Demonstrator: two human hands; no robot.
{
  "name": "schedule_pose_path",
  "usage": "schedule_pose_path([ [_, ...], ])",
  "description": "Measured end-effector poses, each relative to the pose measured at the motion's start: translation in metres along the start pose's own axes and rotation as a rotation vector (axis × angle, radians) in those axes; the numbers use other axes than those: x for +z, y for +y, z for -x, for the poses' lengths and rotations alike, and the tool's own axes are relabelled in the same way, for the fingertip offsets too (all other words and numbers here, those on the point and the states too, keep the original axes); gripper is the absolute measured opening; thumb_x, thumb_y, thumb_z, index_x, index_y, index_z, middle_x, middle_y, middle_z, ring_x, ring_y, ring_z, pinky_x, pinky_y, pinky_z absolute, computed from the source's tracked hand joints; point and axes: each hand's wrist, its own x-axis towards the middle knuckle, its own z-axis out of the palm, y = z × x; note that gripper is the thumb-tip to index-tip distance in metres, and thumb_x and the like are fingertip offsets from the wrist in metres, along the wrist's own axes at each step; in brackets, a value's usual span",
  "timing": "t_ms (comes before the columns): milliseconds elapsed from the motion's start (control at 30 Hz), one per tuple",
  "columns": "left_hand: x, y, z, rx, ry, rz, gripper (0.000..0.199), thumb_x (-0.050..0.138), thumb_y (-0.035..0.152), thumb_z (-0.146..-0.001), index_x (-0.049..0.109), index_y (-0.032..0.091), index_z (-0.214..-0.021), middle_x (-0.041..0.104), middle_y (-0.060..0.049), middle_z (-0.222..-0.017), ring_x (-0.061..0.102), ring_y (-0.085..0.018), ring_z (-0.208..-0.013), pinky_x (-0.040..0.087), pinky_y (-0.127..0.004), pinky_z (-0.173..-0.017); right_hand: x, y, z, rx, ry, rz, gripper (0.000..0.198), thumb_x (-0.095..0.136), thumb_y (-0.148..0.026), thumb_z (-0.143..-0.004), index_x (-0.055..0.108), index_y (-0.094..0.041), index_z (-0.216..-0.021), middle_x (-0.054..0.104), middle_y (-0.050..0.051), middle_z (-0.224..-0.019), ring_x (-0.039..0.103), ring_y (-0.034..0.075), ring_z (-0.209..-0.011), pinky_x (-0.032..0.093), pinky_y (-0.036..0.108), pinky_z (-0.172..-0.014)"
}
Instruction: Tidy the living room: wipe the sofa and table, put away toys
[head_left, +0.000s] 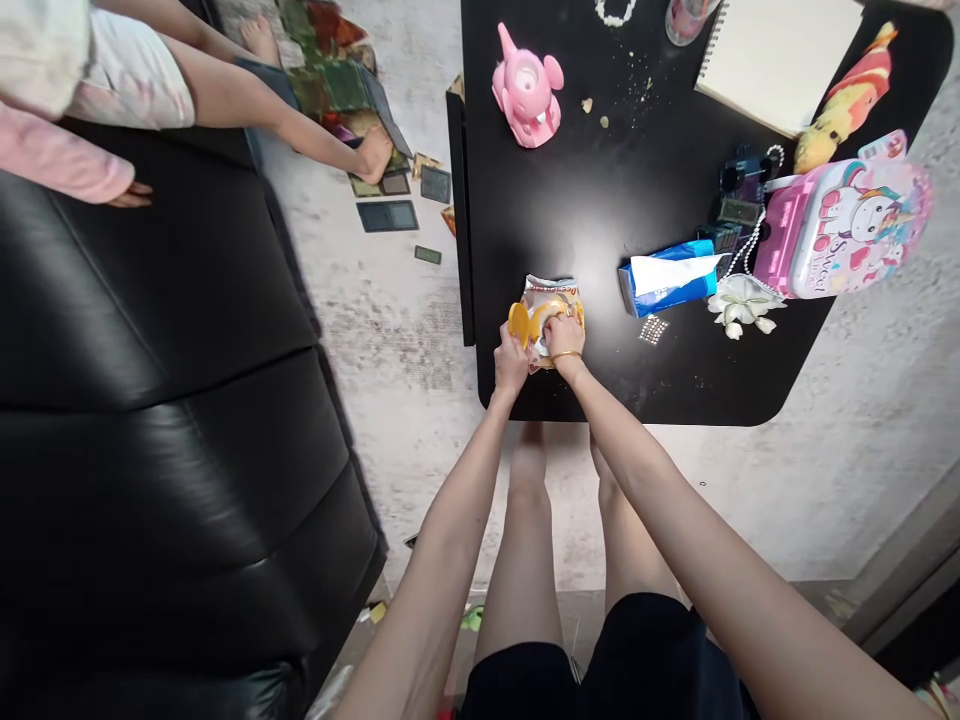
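Observation:
A soft printed packet (556,288), which looks like a wipes packet, lies near the front edge of the black table. Its round yellow flip lid (518,323) stands raised on the left, beside a yellow frame. My left hand (511,362) is closed on the packet's left side, just below the lid. Over the yellow frame, my right hand (564,338) has its fingers curled down at the opening. Whatever those fingers grip is hidden from view. A gold bangle circles my right wrist.
A blue tissue pack (667,280), stickers (653,330), a white flower (742,303) and a pink unicorn case (862,230) lie to the right. Farther back are a pink toy (528,90) and a notebook (780,60). Another person's leg (277,110) extends from the black sofa (150,300).

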Motion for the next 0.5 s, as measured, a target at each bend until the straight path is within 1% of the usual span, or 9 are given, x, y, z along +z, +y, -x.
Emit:
schedule_pose_path([
  [133,-0.002,0.001,0.002,-0.017,-0.003,-0.008,0.041,0.041,0.029,-0.1,0.047,0.019,-0.14,0.076,-0.012,-0.1,0.075,-0.027,-0.092,0.052,-0.03,-0.069,0.002,-0.003,0.002,-0.008,0.003,0.015,0.036,0.039,-0.013,-0.1,0.065,-0.005,-0.124,0.062,0.02,-0.129,0.055,0.027,-0.123,0.04,0.039,-0.109],
  [267,-0.004,0.007,0.004,-0.037,0.025,-0.02,0.042,0.042,0.032,-0.1,0.048,0.018,-0.14,0.076,-0.014,-0.099,0.075,-0.03,-0.09,0.052,-0.032,-0.068,0.001,-0.004,0.016,-0.025,0.033,-0.031,0.032,0.043,-0.018,-0.101,0.063,-0.004,-0.121,0.062,0.023,-0.128,0.055,0.027,-0.122,0.039,0.039,-0.109],
  [333,-0.003,0.011,0.006,-0.04,0.028,-0.011,0.042,0.042,0.033,-0.1,0.048,0.018,-0.14,0.076,-0.013,-0.096,0.075,-0.029,-0.088,0.051,-0.031,-0.068,-0.001,-0.004,0.026,-0.051,0.038,-0.071,0.03,0.043,-0.021,-0.101,0.064,-0.006,-0.117,0.064,0.021,-0.123,0.057,0.027,-0.118,0.041,0.038,-0.106],
  [400,-0.003,0.016,0.008,-0.038,0.022,0.008,0.042,0.043,0.034,-0.1,0.048,0.018,-0.139,0.076,-0.013,-0.095,0.075,-0.028,-0.087,0.05,-0.03,-0.067,-0.003,-0.004,0.035,-0.077,0.023,-0.134,0.028,0.042,-0.023,-0.102,0.064,-0.011,-0.114,0.067,0.017,-0.116,0.061,0.025,-0.11,0.045,0.037,-0.099],
  [500,-0.005,0.022,0.01,-0.047,0.038,0.023,0.042,0.041,0.035,-0.101,0.048,0.017,-0.139,0.076,-0.014,-0.099,0.075,-0.028,-0.09,0.051,-0.03,-0.069,-0.006,-0.001,0.043,-0.04,0.011,-0.254,0.032,0.037,-0.026,-0.104,0.064,-0.017,-0.116,0.071,0.011,-0.107,0.066,0.021,-0.096,0.049,0.032,-0.089],
])
